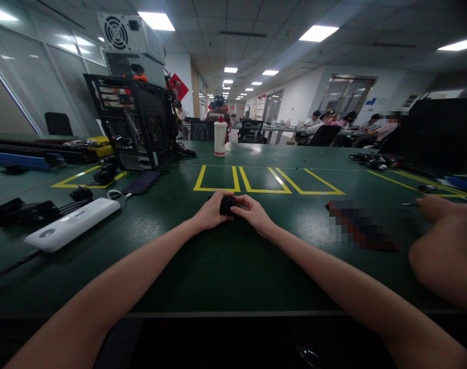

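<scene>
Between my two hands, over the middle of the green table [218, 277], is a small black boxy object [226, 205]; its exact kind does not show. My left hand [211, 211] wraps round its left side, the fingers curled over the top. From the right, my right hand [254, 212] pinches the object with thumb and fingers. Part of the object is hidden by the fingers. Just beyond the hands, yellow tape outlines [264, 191] mark the tabletop.
A white power strip [74, 224] with black plugs lies left. Behind it stands an open computer case [137, 123]. A white cup [220, 138] stands at the back. A blurred flat dark-red item [362, 225] lies right, near another person's arm [446, 246].
</scene>
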`<state>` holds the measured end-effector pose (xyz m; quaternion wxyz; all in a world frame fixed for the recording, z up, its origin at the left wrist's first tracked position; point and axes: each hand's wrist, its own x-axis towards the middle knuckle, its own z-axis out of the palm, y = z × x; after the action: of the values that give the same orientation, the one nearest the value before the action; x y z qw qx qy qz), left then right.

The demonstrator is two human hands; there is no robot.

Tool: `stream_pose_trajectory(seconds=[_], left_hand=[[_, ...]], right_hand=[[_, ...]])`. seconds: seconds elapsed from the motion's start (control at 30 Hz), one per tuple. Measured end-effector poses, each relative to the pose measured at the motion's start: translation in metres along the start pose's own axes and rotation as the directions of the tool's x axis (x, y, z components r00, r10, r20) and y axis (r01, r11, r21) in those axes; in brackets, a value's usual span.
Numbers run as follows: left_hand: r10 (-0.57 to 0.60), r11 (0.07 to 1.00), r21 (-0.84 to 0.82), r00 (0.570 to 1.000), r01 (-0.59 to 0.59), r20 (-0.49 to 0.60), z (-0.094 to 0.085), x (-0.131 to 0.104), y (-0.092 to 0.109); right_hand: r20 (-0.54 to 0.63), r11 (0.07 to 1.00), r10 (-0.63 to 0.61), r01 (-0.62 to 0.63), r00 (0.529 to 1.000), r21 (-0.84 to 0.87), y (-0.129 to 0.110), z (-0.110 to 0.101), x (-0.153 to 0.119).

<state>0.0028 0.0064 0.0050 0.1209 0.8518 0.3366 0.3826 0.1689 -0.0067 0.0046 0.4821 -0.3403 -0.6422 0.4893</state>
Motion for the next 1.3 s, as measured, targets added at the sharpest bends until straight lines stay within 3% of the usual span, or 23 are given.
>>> stream_pose_trajectory(seconds=[0.43,0.6,0.9,1.13,1.3], left_hand=[[0.013,1.000,0.010,1.000,-0.013,-0.013,0.0015,0.0005,-0.0031],[-0.008,1.000,0.022,1.000,0.008,-0.008,0.0011,0.0001,-0.0018],[0.005,1.000,0.004,1.000,-0.005,0.001,-0.0002,0.0002,-0.0014],[-0.010,1.000,-0.006,1.000,0.010,0.000,0.0012,0.0000,-0.0035],[0.000,1.000,0.006,1.000,0.000,-0.001,0.0006,-0.0004,-0.0027]], right_hand=[[-0.065,1.000,-0.006,0.005,0.998,-0.015,-0.0007,0.0028,0.0009],[-0.002,0.998,0.028,-0.028,1.000,-0.062,-0.0007,-0.0006,0.0020],[0.014,0.998,-0.056,0.056,0.998,-0.027,-0.0020,0.0006,-0.0029],[-0.017,0.999,-0.016,0.015,1.000,-0.038,-0.0009,0.0008,0.0008],[0.026,0.999,0.027,-0.026,0.999,-0.047,-0.0029,0.0002,0.0010]])
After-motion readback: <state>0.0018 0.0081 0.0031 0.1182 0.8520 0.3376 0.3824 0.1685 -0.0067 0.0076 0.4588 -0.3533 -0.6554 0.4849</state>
